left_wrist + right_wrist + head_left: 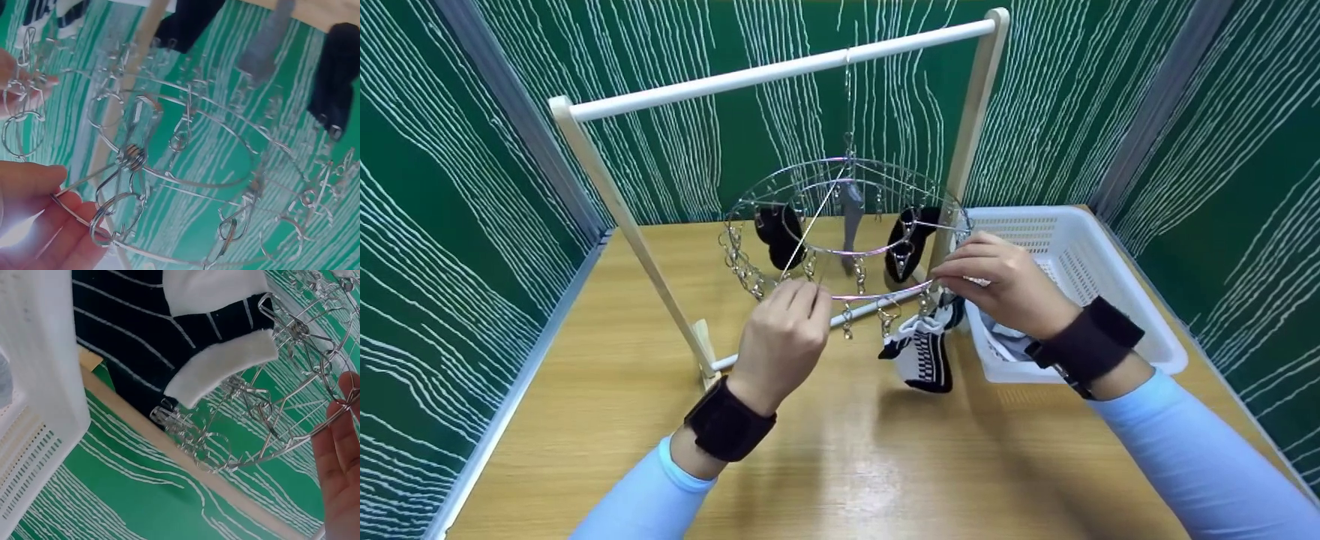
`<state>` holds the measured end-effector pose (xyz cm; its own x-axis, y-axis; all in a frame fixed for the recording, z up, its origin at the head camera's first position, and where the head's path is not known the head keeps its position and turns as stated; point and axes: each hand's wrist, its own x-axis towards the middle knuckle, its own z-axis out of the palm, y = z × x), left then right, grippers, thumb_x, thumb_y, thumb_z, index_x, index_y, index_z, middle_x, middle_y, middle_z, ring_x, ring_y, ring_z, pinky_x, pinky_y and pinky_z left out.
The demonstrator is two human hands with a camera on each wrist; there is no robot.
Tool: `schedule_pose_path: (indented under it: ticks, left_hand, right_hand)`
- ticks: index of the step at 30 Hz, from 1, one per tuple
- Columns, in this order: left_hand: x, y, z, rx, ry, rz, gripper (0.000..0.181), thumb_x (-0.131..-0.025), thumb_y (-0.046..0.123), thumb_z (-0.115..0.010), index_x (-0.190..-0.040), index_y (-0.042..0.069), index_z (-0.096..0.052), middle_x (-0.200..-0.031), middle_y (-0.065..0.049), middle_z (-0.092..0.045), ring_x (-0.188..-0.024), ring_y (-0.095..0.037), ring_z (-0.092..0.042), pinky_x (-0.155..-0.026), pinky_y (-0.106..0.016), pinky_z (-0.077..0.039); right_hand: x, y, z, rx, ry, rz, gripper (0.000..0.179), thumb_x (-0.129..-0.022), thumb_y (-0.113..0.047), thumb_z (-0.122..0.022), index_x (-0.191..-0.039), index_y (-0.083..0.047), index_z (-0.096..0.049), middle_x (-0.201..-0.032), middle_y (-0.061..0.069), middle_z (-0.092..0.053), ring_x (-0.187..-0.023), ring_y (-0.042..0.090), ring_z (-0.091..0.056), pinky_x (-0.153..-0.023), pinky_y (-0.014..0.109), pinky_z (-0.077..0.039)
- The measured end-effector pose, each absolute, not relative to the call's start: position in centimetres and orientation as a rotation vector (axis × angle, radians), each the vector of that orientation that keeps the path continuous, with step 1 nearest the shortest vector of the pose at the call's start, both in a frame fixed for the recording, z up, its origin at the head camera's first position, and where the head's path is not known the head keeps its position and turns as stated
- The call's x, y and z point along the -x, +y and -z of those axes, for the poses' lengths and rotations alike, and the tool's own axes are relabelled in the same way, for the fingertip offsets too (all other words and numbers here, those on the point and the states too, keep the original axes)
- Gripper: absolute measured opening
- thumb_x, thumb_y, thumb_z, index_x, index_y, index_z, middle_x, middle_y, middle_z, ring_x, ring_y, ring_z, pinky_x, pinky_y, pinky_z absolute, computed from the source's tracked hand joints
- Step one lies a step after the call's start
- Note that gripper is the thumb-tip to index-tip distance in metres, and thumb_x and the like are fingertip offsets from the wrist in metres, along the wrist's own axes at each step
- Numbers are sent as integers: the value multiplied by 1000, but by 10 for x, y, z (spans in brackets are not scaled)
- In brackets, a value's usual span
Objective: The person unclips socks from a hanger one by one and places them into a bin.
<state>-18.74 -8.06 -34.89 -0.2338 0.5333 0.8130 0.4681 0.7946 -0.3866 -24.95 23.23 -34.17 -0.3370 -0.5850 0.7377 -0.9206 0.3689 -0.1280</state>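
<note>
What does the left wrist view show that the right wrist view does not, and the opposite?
Only left wrist: the left hand holding the round metal clip hanger.
Only right wrist: the slotted basket wall.
Both: the hanger, the right hand, the wooden post and the white-streaked green wall.

A round, two-ringed metal clip hanger (877, 298) hangs with its near outer ring pinched by left hand (784, 330) and right hand (997, 281); a black-and-white sock (924, 360) dangles near right.

support: wood-grain table (585, 390) | on it, centre: wooden rack (780, 73) | on it, right: white basket (1129, 296)
</note>
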Motion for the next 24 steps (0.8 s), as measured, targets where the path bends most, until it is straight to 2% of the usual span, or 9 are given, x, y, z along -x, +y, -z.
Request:
schedule_pose_path:
  ticks: [5,9,14,17,24]
  left_hand:
    - [197,-89,354,743,-1883,-28,9,-85,-7,-77,-92,-2,-79,-89,-14,-79,-86,-27,-79,-87,-37,-67]
    - [204,-95,358,727,-1894,24,10,-84,-9,-76,-92,-3,-79,-89,-15,-79,-88,-29,-80,-89,-38,-67]
    - [209,-105,360,729,-1909,50,10,-86,-10,-75,-93,-5,-77,-91,-16,-79,-91,-30,-81,-91,-39,-66]
    - [211,-110,361,746,-1918,82,9,-85,-10,-74,-93,-6,-76,-92,-18,-79,-94,-31,-81,-93,-39,-66]
    - [214,-119,359,761,-1946,153,6,-86,-10,-73,-89,-5,-73,-91,-17,-78,-95,-32,-81,-90,-40,-67]
  right_hand:
    - [246,223,341,-1293,-2044,-701,22,-79,11,-86,-98,0,-83,-93,13,-81,-84,28,-66,-77,26,-51]
    - [244,218,340,-1303,-2052,-694,21,-81,7,-87,-101,0,-82,-94,12,-81,-84,26,-66,-75,26,-51]
    - [243,217,339,-1282,-2059,-700,25,-83,-1,-89,-107,0,-81,-104,12,-81,-91,27,-68,-82,27,-53]
    - [243,219,338,-1255,-2072,-692,28,-83,-4,-89,-109,0,-80,-107,14,-80,-95,30,-69,-85,32,-54]
    - [242,220,342,-1267,-2143,-591,25,-87,-11,-89,-108,-1,-81,-102,12,-81,-92,27,-71,-77,41,-62]
